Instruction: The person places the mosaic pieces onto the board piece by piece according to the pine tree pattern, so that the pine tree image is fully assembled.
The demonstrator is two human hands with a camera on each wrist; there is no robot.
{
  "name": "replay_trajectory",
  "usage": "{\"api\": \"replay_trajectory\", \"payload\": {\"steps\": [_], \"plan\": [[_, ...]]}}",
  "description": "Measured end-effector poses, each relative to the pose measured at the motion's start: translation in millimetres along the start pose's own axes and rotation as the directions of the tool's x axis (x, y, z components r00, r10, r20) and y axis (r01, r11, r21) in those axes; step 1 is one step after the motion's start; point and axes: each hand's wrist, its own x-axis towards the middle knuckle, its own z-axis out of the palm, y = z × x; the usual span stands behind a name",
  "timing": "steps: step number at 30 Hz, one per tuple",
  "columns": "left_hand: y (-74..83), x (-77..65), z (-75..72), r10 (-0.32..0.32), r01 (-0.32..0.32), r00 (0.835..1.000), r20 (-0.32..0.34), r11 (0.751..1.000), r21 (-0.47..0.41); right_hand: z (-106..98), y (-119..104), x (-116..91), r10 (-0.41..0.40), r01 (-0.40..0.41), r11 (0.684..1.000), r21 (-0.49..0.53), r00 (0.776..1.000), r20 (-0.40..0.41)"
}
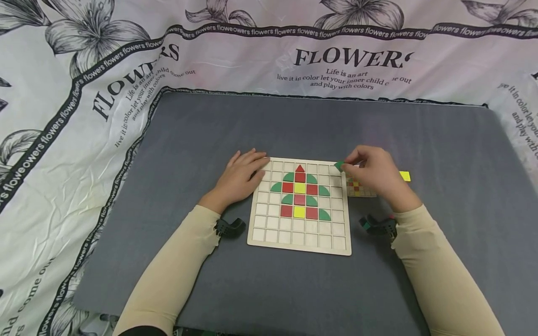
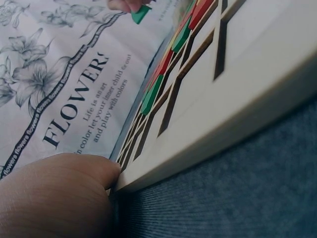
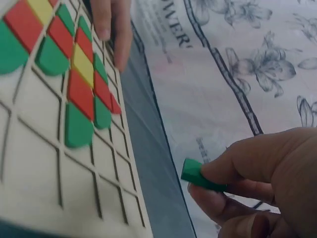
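Note:
A pale wooden grid board [image 1: 299, 247] lies on the grey table. Red and yellow squares, green quarter-round tiles and a red triangle [image 1: 300, 169] form a tree shape in its cells. My left hand [image 1: 241, 178] rests against the board's upper left edge, fingers extended. Beyond the upper right corner, my right hand [image 1: 374, 170] pinches a green tile [image 3: 198, 173] between thumb and fingers. In the head view that tile is just over the corner cell; the right wrist view shows it held above the board's level.
A small patterned card [image 1: 362, 192] lies right of the board, partly hidden under my right hand. Past that hand shows a yellow piece [image 1: 405, 176]. Flower-printed white cloth [image 1: 235, 60] surrounds the grey tabletop [image 1: 269, 121]. Each wrist wears a black camera mount [image 1: 230, 227].

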Motion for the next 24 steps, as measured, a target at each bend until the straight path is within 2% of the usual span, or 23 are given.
{"api": "replay_trajectory", "payload": {"steps": [8, 14, 20, 24], "plan": [[-0.2, -0.8, -1.3, 0.012, -0.012, 1.000, -0.004, 1.000, -0.012, 16.2, -17.4, -1.7, -0.056, 0.051, 0.996, 0.077, 0.996, 0.064], [-0.2, 0.3, -2.0, 0.015, -0.015, 1.000, -0.010, 1.000, -0.003, 32.2, -30.4, -0.2, -0.071, 0.058, 0.992, 0.113, 0.990, 0.120], [-0.3, 0.0, -1.3, 0.014, -0.014, 1.000, -0.013, 1.000, -0.005, 50.9, -40.8, 4.1, -0.098, 0.066, 0.987, 0.150, 0.972, 0.215], [-0.2, 0.0, -2.0, 0.012, -0.012, 1.000, -0.005, 1.000, -0.003, 61.7, -46.4, 6.0, -0.131, 0.100, 0.986, 0.135, 0.959, 0.251]]}}
